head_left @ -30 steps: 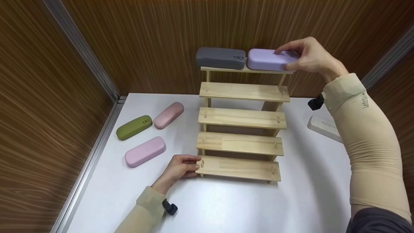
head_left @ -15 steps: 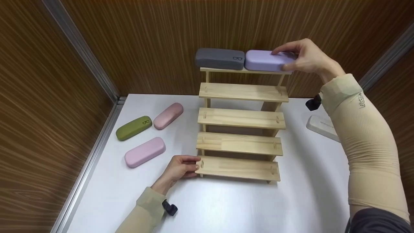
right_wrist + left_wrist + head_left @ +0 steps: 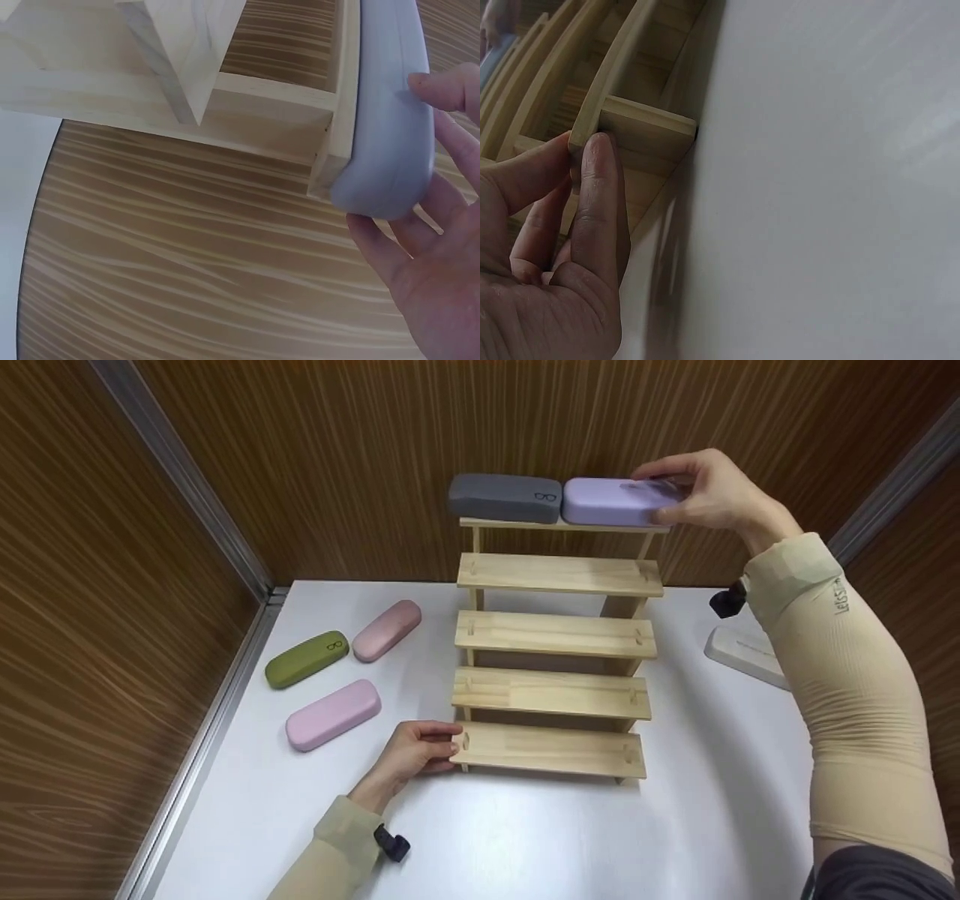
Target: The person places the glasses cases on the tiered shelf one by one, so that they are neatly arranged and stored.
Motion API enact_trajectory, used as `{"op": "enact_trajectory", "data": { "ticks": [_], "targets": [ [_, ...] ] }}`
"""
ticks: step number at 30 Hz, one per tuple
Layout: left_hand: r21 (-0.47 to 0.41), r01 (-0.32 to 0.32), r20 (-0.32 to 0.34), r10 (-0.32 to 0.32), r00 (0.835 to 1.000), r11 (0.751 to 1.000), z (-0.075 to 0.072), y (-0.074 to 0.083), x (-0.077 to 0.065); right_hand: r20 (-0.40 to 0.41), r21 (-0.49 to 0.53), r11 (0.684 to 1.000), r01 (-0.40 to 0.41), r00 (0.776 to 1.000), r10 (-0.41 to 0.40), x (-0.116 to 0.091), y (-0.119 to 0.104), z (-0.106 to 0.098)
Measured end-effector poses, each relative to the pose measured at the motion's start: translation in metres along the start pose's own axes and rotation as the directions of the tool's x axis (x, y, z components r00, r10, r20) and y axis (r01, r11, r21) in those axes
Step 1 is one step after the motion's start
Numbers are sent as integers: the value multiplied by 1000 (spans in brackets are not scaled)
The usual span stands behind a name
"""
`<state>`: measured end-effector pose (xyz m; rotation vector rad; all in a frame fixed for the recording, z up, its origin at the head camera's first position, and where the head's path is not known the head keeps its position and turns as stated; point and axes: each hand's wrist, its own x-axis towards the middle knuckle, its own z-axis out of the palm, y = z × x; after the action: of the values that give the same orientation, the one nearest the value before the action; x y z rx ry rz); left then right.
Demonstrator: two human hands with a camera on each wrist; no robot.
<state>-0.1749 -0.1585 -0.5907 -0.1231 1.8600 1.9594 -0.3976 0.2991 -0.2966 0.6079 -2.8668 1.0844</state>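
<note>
A lavender glasses case (image 3: 611, 502) lies on the top step of the wooden display rack (image 3: 559, 630), right beside a grey glasses case (image 3: 504, 498). My right hand (image 3: 724, 495) holds the lavender case at its right end, thumb on the front and fingers at the back edge. The right wrist view shows that case (image 3: 390, 112) resting on the step, its end jutting slightly past the wood. Low down, my left hand (image 3: 412, 750) pinches the left end of the bottom step; in the left wrist view, thumb and fingers grip the board's corner (image 3: 589, 127).
On the white table (image 3: 465, 847), left of the rack, lie an olive green case (image 3: 307, 659), a dusty pink case (image 3: 387, 631) and a light pink case (image 3: 334, 715). A pale grey case (image 3: 746, 655) sits right, partly behind my right sleeve. Wood-patterned walls stand around.
The lavender case has slid slightly left, narrowing the gap to the grey case. My right index finger has drawn back towards the case's rear edge. My left hand keeps its hold.
</note>
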Motion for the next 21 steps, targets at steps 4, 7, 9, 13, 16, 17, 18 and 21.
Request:
{"op": "enact_trajectory", "data": {
  "ticks": [4,7,9,13,16,17,18,21],
  "targets": [
    [-6,2,6,-2,1000,1000,0,0,0,-20,37,999,13,1000,-12,-7,2,-4],
    [8,4,0,-4,1000,1000,-2,0,1,-34,55,998,17,999,-16,-15,5,-8],
    [19,3,-7,-3,1000,1000,-3,0,1,-45,57,998,20,999,-18,-20,7,-10],
    [34,4,-15,-4,1000,999,-5,1,1,-67,45,999,11,998,-8,-31,12,-13],
    [34,2,-12,-2,1000,999,-6,1,1,-68,24,1000,-20,997,21,-41,17,-14],
    [34,2,-11,-1,1000,999,-6,1,1,-68,21,999,-27,997,28,-44,19,-14],
    [35,1,-10,-1,1000,999,-6,1,1,-70,23,999,-29,997,30,-47,21,-14],
    [42,1,-12,0,1000,999,-7,2,1,-71,37,999,-24,997,27,-58,28,-15]
  ]
}}
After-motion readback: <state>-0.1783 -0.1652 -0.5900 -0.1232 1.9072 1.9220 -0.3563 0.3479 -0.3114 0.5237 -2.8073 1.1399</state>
